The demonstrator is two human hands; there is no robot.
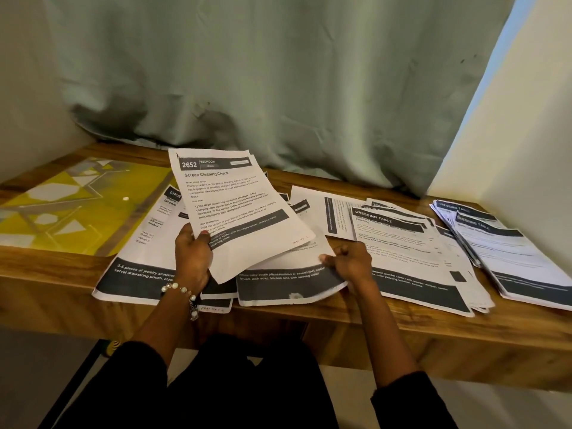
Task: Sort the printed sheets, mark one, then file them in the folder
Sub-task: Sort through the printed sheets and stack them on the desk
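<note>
- Black sleeves fill the bottom of the frame, both forearms reaching up over the front edge of the wooden worktop.
- Left hand, beaded bracelet at the wrist, has its grip curled round the lower left edge of a raised sheet headed "Screen Cleaning Check", thumb on the printed face.
- Right hand pinches the right edge of a lower sheet, which lies at centre frame and overhangs the worktop's front edge.
- More sheets spread flat beside both: a jewelry sheet lower left, a "Dressing Table" stack to the right, another pile at the far right.
- Yellow patterned folder lies at the left of the frame.
- Pale green curtain hangs behind.
</note>
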